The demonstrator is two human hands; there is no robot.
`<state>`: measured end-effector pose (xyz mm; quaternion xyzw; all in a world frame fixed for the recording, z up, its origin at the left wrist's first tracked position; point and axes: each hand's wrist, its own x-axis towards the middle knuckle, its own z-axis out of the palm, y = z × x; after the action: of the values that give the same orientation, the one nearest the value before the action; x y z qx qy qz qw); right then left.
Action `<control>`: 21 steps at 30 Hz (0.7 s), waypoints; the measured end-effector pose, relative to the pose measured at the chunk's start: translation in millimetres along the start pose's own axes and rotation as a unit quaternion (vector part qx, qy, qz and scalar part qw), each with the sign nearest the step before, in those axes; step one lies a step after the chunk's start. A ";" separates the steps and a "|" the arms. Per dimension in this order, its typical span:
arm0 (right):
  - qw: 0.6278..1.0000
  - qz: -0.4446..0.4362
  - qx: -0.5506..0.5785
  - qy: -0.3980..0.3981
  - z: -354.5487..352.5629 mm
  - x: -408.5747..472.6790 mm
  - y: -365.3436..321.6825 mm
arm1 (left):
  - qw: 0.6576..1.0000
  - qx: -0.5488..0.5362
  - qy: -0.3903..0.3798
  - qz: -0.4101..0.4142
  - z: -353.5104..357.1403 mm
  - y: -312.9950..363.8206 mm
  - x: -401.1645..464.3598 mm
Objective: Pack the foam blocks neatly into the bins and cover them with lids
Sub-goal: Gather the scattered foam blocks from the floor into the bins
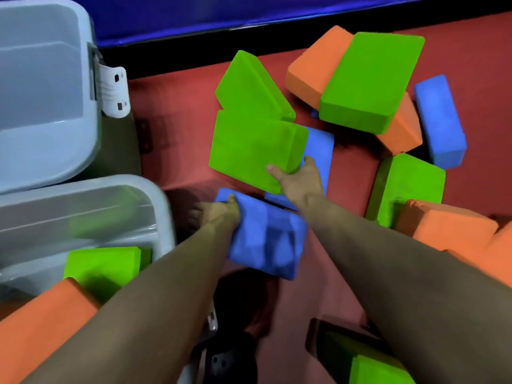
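My left hand (pixel 220 213) grips a blue foam block (pixel 267 239) held just above the red floor mat. My right hand (pixel 300 180) grips the near corner of a green foam block (pixel 249 151), thumb on its top face. Under that green block lies another blue block (pixel 321 151). A clear bin (pixel 163 206) stands at the left with a green block (pixel 97 266) and an orange block (pixel 41 325) inside. A second grey bin (pixel 55 92) with a white latch sits behind it.
Loose blocks lie scattered on the red mat (pixel 177 139): a green one (pixel 371 81) on an orange one (pixel 313 67), a blue one (pixel 440 120), a green one (pixel 410 187), an orange one (pixel 448 228). A dark blue padded wall (pixel 249 9) bounds the far side.
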<state>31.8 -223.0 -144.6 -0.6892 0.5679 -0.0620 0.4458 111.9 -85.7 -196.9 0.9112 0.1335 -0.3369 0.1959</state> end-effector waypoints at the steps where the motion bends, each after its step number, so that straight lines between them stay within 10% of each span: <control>1: 1.000 -0.004 0.001 0.006 -0.3 -3.2 1.3 | 0.999 0.026 -0.032 0.024 0.3 3.7 -10.1; 14: 0.994 -0.066 -0.016 0.085 -112.2 -83.8 -2.8 | 0.951 -0.030 -0.281 0.126 24.7 -38.5 -148.3; 21: 0.987 -0.085 -0.036 0.129 -156.8 -137.6 -31.6 | 0.952 0.111 -0.078 0.275 -53.4 -21.4 -207.2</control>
<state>-85.8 -194.4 28.2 -0.7366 0.5619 -0.1674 0.3371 -18.9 -65.9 -27.4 0.8995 -0.1766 -0.3527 0.1883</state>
